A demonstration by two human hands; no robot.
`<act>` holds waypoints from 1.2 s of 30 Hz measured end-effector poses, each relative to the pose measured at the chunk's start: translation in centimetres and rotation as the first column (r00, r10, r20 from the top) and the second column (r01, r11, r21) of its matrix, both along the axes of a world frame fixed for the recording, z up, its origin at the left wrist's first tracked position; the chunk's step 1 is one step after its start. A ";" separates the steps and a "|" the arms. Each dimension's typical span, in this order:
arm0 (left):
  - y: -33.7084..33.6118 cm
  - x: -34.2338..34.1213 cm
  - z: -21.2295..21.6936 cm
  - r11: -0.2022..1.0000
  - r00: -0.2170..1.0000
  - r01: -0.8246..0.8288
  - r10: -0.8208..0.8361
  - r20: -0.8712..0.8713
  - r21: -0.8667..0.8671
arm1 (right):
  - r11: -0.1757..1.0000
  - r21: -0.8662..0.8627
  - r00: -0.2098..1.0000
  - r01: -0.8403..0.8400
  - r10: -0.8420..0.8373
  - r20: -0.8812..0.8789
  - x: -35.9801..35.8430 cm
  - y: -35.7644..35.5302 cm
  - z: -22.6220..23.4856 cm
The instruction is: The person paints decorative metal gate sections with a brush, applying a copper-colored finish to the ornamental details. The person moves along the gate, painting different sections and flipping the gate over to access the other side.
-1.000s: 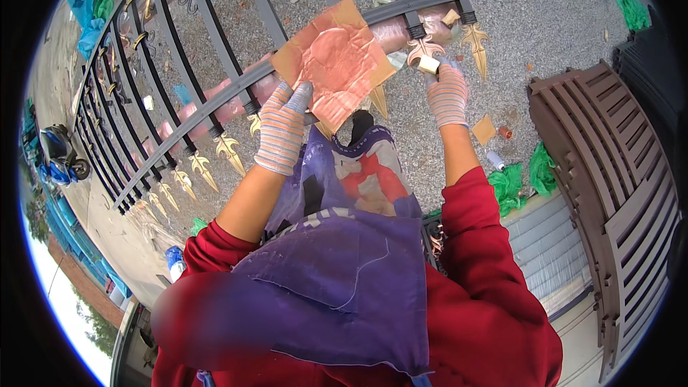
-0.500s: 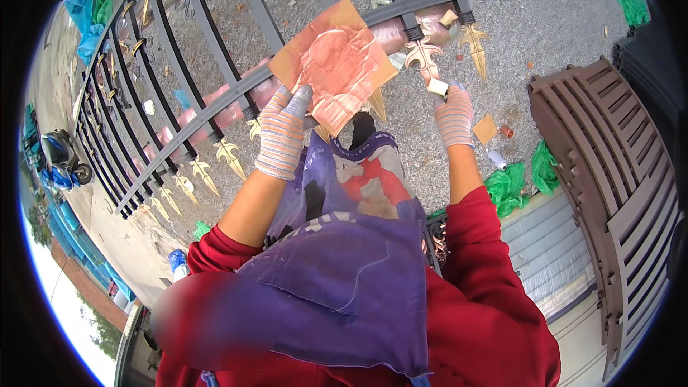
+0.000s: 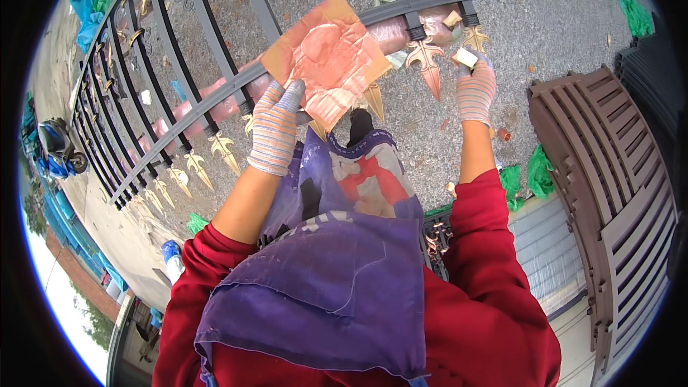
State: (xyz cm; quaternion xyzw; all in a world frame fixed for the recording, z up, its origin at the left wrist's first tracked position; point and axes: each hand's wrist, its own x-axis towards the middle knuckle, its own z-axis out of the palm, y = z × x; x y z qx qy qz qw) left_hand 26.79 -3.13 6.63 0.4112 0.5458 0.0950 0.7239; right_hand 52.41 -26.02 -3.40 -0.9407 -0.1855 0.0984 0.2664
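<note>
In striped gloves, my left hand (image 3: 276, 129) grips the lower left edge of a square sheet (image 3: 337, 57) smeared with wet-looking copper paint. My right hand (image 3: 476, 93) pinches a small cream sponge (image 3: 466, 57) at the rightmost spear-shaped finial (image 3: 476, 39), whose lower tip is hidden behind hand and sponge. Just left of it, a neighbouring finial (image 3: 426, 64) is coppery pink all over. Both finials sit at the bar ends of a black metal fence panel (image 3: 437, 0). Farther left, several finials (image 3: 223, 149) are gold-coloured.
Pinkish wrapped rolls (image 3: 387, 34) lie under the fence panel. Brown slatted panels (image 3: 595, 143) are stacked at the right, with green plastic (image 3: 540, 172) beside them. A small sponge scrap (image 3: 452, 19) rests by the rail. A scooter (image 3: 59, 149) stands far left.
My right hand with the sponge has moved up and right, from the coppery finial to the rightmost one. My left hand and the sheet have shifted slightly left.
</note>
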 end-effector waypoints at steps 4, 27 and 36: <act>0.2 0.2 -0.1 1.000 1.000 0.004 -0.004 0.007 -0.025 | 0.930 -0.313 0.977 -0.195 0.211 0.019 -0.5 0.7 -1.6; 1.0 -0.8 0.2 1.000 1.000 -0.013 0.013 -0.003 0.010 | 0.970 -0.202 0.986 -0.137 0.115 -0.117 -8.0 4.8 -0.3; 1.1 -1.1 0.8 0.999 1.000 -0.028 0.028 0.004 -0.037 | 0.989 -0.099 0.992 -0.112 0.118 0.051 -5.6 4.4 -1.0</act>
